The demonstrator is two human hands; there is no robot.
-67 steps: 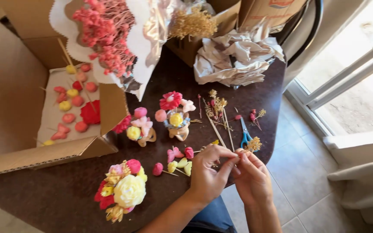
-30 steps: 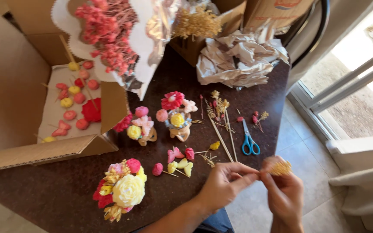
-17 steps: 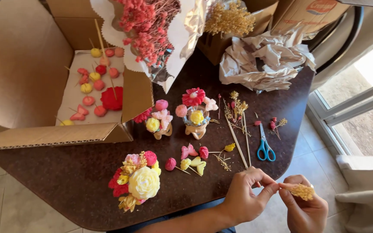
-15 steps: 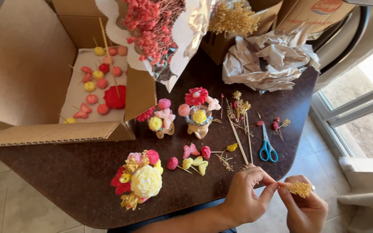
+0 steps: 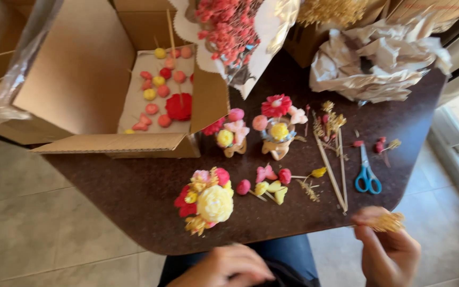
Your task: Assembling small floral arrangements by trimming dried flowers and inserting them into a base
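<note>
- Dark brown desk (image 5: 134,196) above a tiled floor.
- Your right hand (image 5: 389,250) pinches a dried yellow sprig (image 5: 388,222) at the desk's near edge; it looks light and brittle, so hold its stem.
- Your left hand (image 5: 229,268) is blurred; I cannot tell its grip.
- Blue scissors (image 5: 366,172) lie nearby.

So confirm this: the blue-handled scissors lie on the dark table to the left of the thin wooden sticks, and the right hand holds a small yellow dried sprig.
Not quite. The head view shows the blue-handled scissors lying to the right of the thin wooden sticks, not the left. The rest holds: they lie on the dark table, and the right hand holds a small yellow dried sprig.
</note>
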